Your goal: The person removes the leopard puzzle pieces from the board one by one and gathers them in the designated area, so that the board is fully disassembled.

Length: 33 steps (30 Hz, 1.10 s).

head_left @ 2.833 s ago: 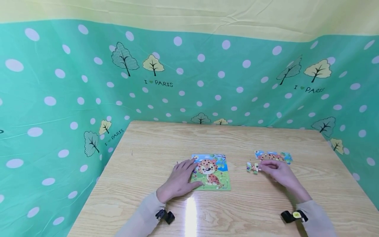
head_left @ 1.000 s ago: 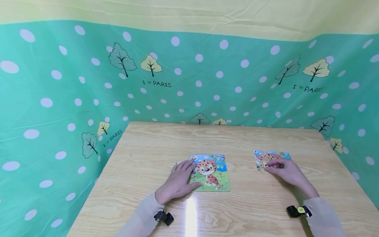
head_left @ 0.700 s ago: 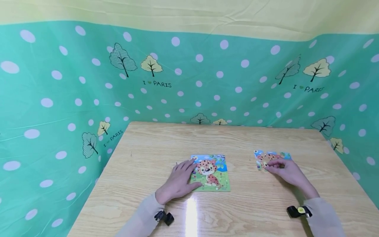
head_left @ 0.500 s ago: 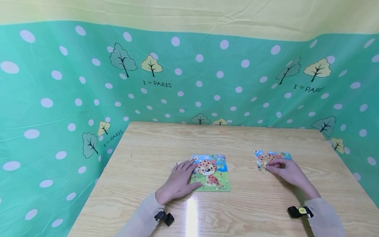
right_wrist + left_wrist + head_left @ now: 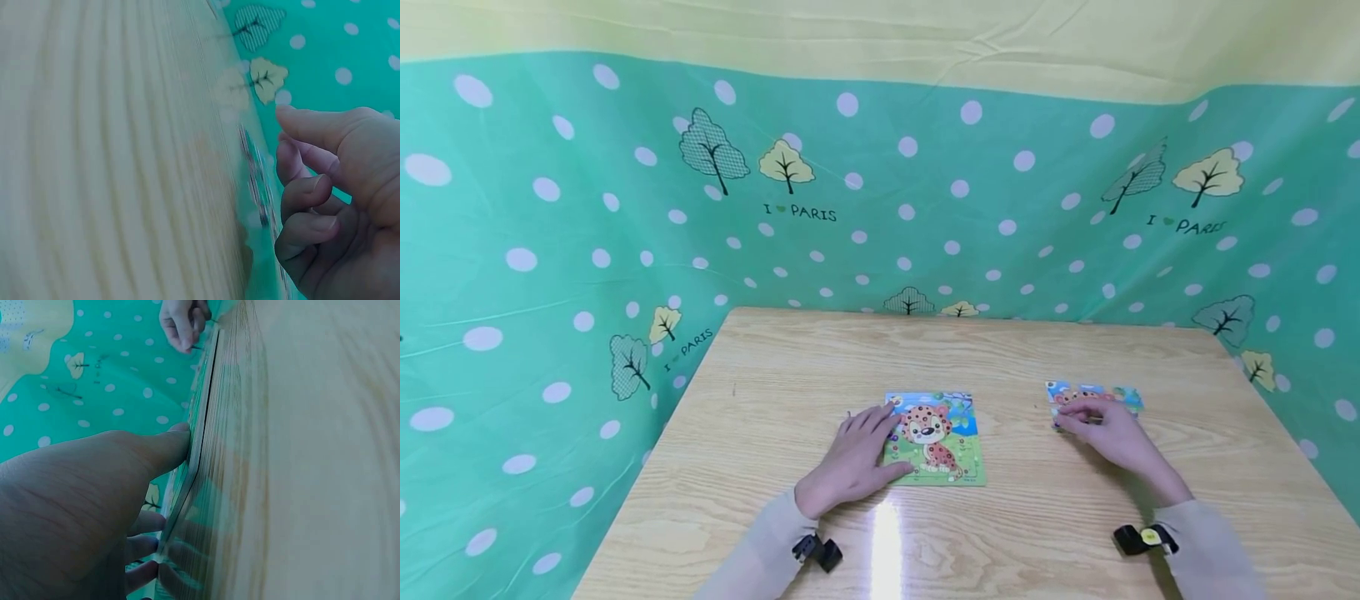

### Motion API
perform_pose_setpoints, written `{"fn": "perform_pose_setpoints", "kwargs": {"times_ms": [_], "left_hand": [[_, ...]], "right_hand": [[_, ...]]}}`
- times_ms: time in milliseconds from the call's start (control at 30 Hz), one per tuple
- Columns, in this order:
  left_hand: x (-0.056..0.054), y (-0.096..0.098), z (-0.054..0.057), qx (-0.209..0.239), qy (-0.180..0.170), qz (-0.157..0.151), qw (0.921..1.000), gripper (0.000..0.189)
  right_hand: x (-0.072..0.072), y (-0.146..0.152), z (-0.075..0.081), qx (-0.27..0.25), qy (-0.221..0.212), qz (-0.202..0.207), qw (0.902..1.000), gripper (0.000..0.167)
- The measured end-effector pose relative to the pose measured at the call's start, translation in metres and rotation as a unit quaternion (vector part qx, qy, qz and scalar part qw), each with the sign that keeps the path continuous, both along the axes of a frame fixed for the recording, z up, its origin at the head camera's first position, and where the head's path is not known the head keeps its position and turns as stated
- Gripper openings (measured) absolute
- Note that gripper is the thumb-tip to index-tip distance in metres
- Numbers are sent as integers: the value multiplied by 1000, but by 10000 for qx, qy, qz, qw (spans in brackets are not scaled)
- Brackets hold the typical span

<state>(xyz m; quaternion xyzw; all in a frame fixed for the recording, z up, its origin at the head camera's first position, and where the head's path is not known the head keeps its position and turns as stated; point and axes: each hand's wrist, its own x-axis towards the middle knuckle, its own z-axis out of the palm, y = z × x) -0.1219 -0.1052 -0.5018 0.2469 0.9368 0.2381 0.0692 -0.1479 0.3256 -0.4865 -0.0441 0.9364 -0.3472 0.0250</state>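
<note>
My left hand [image 5: 859, 458] rests on a square board [image 5: 958, 437] with a spotted leopard cub picture, its thumb over the near part and fingers at the left side. In the left wrist view the thumb [image 5: 165, 447] lies on the thin board. To the right, my right hand [image 5: 1105, 429] is over partly joined jigsaw pieces [image 5: 1071, 387] that show the same cub's head. Its fingers are loosely curled and cover the lower pieces. In the right wrist view nothing shows between thumb and index finger, and pieces [image 5: 255, 178] lie beside them.
The wooden table [image 5: 820, 350] carries a bright light reflection near its front. A green dotted cloth [image 5: 880, 217] hangs behind and at the sides. Black cameras are strapped to both wrists.
My right hand first carries a jigsaw piece against the lower left of the group. Since half a second ago its fingertips have shifted left over that piece. The left hand stays still.
</note>
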Motion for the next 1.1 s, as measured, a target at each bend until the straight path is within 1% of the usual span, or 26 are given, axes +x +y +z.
{"fn": "perform_pose_setpoints", "kwargs": {"times_ms": [100, 267, 500, 600, 800, 1100], "left_hand": [[0, 0, 0, 15, -9, 16, 10000, 84], [0, 0, -1, 15, -7, 16, 10000, 83], [1, 1, -1, -12, -40, 37, 10000, 83], [2, 1, 0, -28, -22, 42, 10000, 83], [1, 2, 1, -4, -14, 23, 10000, 84], [1, 1, 1, -54, -38, 33, 10000, 85]], "right_hand": [[0, -12, 0, -108, 17, 126, 9999, 27], [-2, -33, -1, -267, -95, 211, 9994, 26], [-6, -61, -3, -263, -161, 471, 9984, 23], [-9, -72, -2, -375, -206, 563, 9975, 22], [-13, -91, 0, -572, -325, 729, 9952, 23], [-14, -115, -2, -801, -436, 1040, 9904, 17]]}}
